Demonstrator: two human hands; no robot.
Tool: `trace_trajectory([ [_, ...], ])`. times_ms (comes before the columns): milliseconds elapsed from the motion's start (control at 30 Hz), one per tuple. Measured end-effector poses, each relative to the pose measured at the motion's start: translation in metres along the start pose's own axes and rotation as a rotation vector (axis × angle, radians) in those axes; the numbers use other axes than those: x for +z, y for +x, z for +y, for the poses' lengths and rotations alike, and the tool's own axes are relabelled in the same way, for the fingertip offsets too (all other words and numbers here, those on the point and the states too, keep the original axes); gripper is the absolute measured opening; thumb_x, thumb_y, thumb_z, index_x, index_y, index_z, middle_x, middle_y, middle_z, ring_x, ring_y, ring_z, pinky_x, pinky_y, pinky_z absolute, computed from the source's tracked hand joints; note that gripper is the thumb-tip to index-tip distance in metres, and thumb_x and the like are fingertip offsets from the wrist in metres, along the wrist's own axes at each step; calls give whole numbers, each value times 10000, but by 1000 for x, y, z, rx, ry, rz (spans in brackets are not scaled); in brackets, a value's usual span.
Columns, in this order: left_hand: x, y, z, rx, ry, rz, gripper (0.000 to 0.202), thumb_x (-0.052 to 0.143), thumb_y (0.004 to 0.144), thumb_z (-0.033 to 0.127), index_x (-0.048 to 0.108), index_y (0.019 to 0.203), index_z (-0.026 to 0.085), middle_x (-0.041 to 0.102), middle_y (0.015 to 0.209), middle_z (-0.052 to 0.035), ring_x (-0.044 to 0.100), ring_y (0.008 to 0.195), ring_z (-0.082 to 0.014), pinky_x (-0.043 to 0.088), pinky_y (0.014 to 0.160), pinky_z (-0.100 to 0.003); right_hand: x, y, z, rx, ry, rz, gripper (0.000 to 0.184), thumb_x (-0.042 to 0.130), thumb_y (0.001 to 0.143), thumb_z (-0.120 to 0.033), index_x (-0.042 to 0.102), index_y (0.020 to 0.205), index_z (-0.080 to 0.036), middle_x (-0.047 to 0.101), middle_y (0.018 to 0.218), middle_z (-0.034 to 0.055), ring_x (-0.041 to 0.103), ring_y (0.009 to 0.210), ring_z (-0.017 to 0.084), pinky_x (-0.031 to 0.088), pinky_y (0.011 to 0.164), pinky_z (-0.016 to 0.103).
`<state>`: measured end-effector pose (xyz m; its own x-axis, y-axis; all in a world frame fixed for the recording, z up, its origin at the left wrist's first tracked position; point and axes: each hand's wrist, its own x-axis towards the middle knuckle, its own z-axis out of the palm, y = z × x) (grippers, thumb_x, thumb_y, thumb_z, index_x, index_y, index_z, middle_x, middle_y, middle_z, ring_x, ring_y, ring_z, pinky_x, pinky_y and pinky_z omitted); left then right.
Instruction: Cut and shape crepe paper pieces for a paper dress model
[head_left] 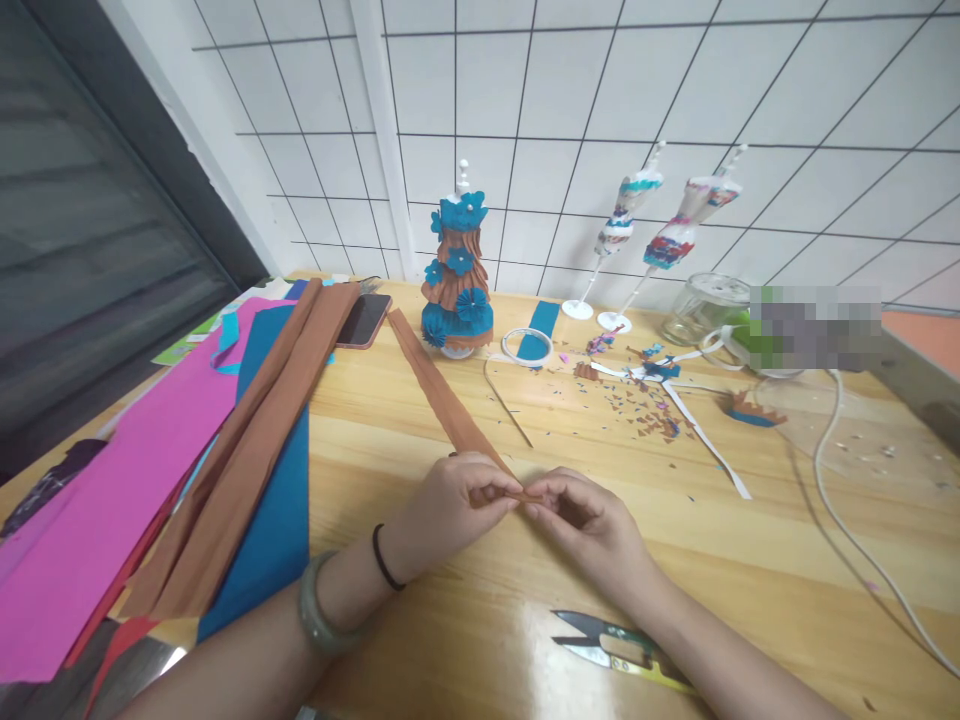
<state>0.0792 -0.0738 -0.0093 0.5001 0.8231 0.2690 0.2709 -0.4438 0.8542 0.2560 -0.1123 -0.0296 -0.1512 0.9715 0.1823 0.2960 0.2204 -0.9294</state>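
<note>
Pinches brown strip [448, 400] with left hand [448, 505] and right hand [594, 522], in front of ruffled dress [459, 268]; partly hides gripped end.

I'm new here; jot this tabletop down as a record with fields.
Left hand: pinches a long brown paper strip
Right hand: pinches the strip's near end too
Beside right forearm: yellow-handled metal thread snips
Beyond the hands: figure dressed in blue and brown paper
Left side: pink, brown and blue paper sheets
Right side: scattered brown and blue paper scraps
</note>
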Motion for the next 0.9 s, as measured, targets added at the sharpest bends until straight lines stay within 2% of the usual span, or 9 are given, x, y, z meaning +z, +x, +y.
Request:
trace_trajectory([
  [200,-2,1,-2,28,71,2,92,595,739,119,676,755,159,659,713,-31,590,677,-120,453,636,-218,0,0,-1,11,0,2,78,596,799,-267,637,807,-201,610,743,35,552,658,149,454,595,264],
  [500,-5,2,4,-7,108,-26,107,575,743,115,635,667,161,630,673,-10,562,660,-114,433,634,-223,-3,1,-3,-45,-18,-14,82,577,814,-268,633,794,-212,586,752,39,556,697,164,451,619,281],
  [700,-4,1,2,2,99,-66,70,600,745,157,647,798,161,618,754,-27,559,710,-126,434,657,-230,-4,3,-5,-66,-13,-24,90,570,818,-261,645,795,-217,591,756,41,567,700,163,456,617,274],
  [900,-3,1,-1,12,83,-79,79,579,759,131,645,726,159,615,729,-18,568,719,-123,430,668,-226,-4,3,-6,-53,-16,-36,94,569,818,-263,652,821,-219,597,778,45,577,716,169,465,634,286],
])
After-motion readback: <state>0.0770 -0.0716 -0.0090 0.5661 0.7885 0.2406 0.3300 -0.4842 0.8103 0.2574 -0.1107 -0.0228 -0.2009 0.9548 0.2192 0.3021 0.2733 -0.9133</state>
